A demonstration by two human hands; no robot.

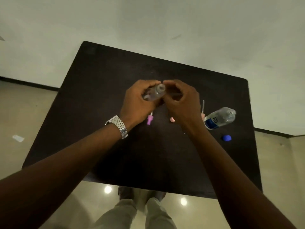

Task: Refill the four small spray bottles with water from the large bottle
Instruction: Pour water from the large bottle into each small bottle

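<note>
- The left grip (137,100), with a watch (118,126) on its wrist, was curled round a small spray bottle (154,93). It held the bottle tilted above the middle of the tabletop (102,90), open neck toward 2 o'clock.
- The right grip (179,100) hovered at that neck with fingers curled; whether it pinched anything could not be told.
- The large bottle (220,118) stood uncapped at 3 o'clock from the hands, its blue cap (227,138) at 4 o'clock.
- Loose spray heads lay near 6 o'clock below the hands: a purple head (150,120) and a pink head (172,119). A second pink head (202,111) lay just beside the large bottle.
- Likely risks:
  - The tilted, open small bottle would spill any water in it.
  - A careless reach toward 3 o'clock could tip the uncapped large bottle.
  - Pouring into so narrow a neck could overshoot and wet the tabletop.
</note>
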